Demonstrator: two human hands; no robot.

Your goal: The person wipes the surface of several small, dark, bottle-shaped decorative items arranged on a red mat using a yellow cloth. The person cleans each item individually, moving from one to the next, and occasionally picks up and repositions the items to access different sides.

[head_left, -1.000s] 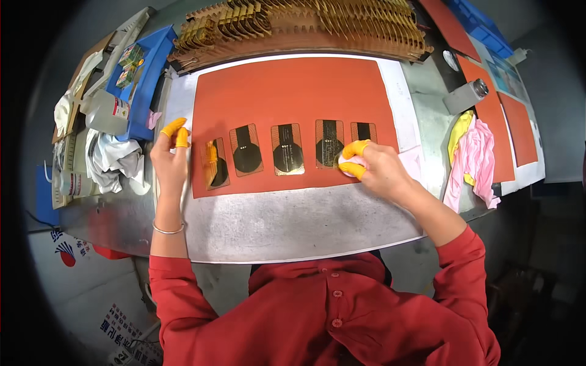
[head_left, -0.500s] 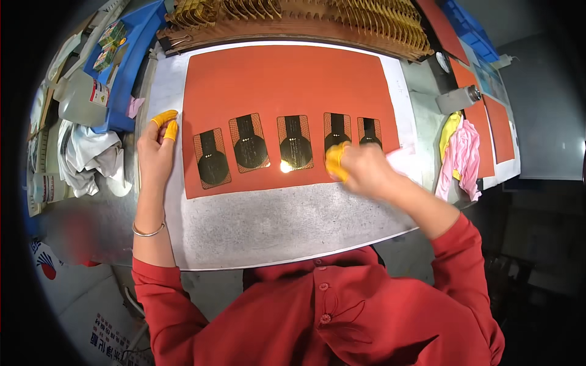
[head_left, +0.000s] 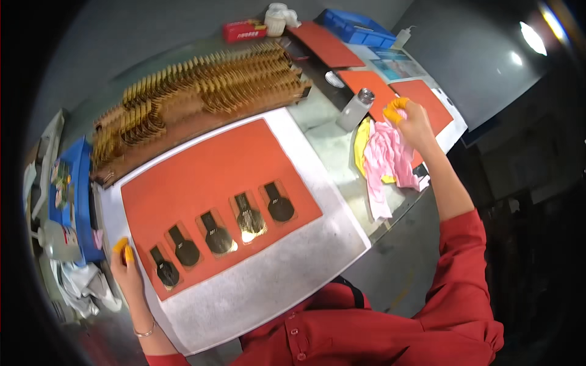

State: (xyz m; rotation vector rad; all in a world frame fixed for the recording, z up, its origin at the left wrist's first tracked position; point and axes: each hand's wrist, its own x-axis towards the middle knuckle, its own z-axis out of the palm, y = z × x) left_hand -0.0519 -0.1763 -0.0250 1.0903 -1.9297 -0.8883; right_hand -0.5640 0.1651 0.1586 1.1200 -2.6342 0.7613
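Observation:
My left hand point(head_left: 126, 273), with yellow finger cots on its fingertips, lies at the left edge of an orange sheet point(head_left: 207, 161), fingers stretched out and holding nothing. Several thin dark metal cards point(head_left: 218, 235) with gold mesh borders lie in a slanting row on that sheet. Raised at the right, my right hand point(head_left: 415, 126) has curled fingers in yellow finger cots. It is over the crumpled pink cloth point(head_left: 387, 152), beside a clear bottle with a metal cap point(head_left: 356, 111). Whether anything is pinched in those fingers is hidden.
A wooden rack point(head_left: 195, 100) full of gold-coloured pieces stands behind the sheet. A yellow cloth point(head_left: 362, 146) lies under the pink one. More orange sheets point(head_left: 323, 46) and a blue tray point(head_left: 357, 29) are at the far right. At left stand a blue bin point(head_left: 82, 201) and a plastic jug point(head_left: 60, 241).
My right hand has left the cards and moved right, to above the pink cloth. The view has turned rightward. My left hand stays at the sheet's left edge.

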